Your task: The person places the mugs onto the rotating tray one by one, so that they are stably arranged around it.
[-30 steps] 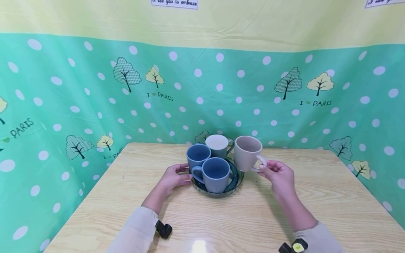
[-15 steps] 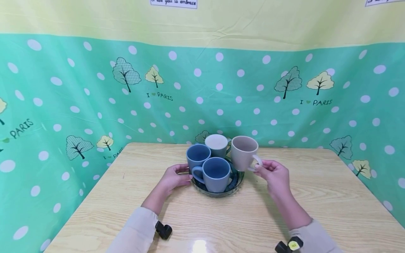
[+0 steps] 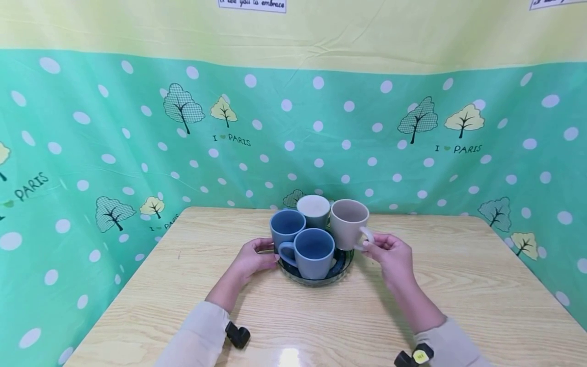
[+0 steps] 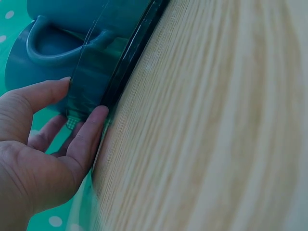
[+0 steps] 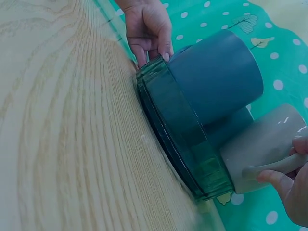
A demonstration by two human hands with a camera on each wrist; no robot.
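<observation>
In the head view my right hand (image 3: 392, 255) pinches the handle of a beige mug (image 3: 347, 232), held upright over the right side of a round, clear-walled glass tray (image 3: 337, 278). Thumb and fingers meet on that handle in the right wrist view, where the mug's base (image 5: 236, 175) overlaps the tray's rim. My left hand (image 3: 252, 259) grips the tray's left side, its fingers spread around the wall between rim and base. Within the tray stand a blue-grey mug in front (image 3: 312, 262), a blue mug (image 3: 278, 234) behind it to the left, and a mug with a whitish top (image 3: 315, 206) at the back.
The tray sits on a light wooden table (image 3: 302, 318), towards its far edge. Behind the table hangs a green and yellow curtain (image 3: 321, 117) with dots and trees, close to the mugs at the back. Black cameras (image 3: 237, 334) are strapped to both wrists.
My right hand has carried the beige mug leftwards and, in the last half second, slightly down, closer over the tray and the other mugs. The left hand and the tray have stayed put.
</observation>
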